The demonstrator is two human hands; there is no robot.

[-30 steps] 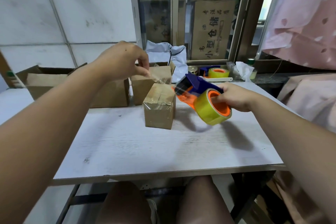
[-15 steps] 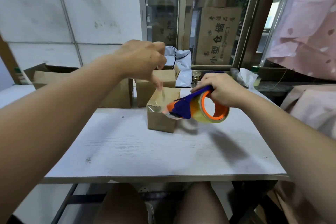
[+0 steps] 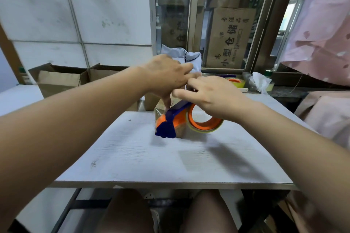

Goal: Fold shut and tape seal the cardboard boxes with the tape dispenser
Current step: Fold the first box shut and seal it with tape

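A small brown cardboard box (image 3: pixel 181 130) stands mid-table, mostly hidden behind the hands and the tool. My left hand (image 3: pixel 166 75) reaches over it from the left, fingers curled down onto its top and thumb on its near left edge. My right hand (image 3: pixel 212 98) grips the blue and orange tape dispenser (image 3: pixel 169 122) from above. The dispenser lies across the box top with its blue nose down over the box's front face. Its yellowish tape roll with an orange core (image 3: pixel 205 126) sits to the right of the box. Clear tape glints on the box's left corner.
Open cardboard boxes (image 3: pixel 58 79) line the back left of the white table (image 3: pixel 170 161), and another box (image 3: pixel 150 101) stands just behind the small one. A second tape roll (image 3: pixel 236 81) and crumpled plastic (image 3: pixel 259 81) lie at the back right. Pink cloth (image 3: pixel 322 34) hangs on the right.
My right hand has swung the dispenser from the box's right side over its top and down the front. My left hand has dropped from pinching the tape end onto the box.
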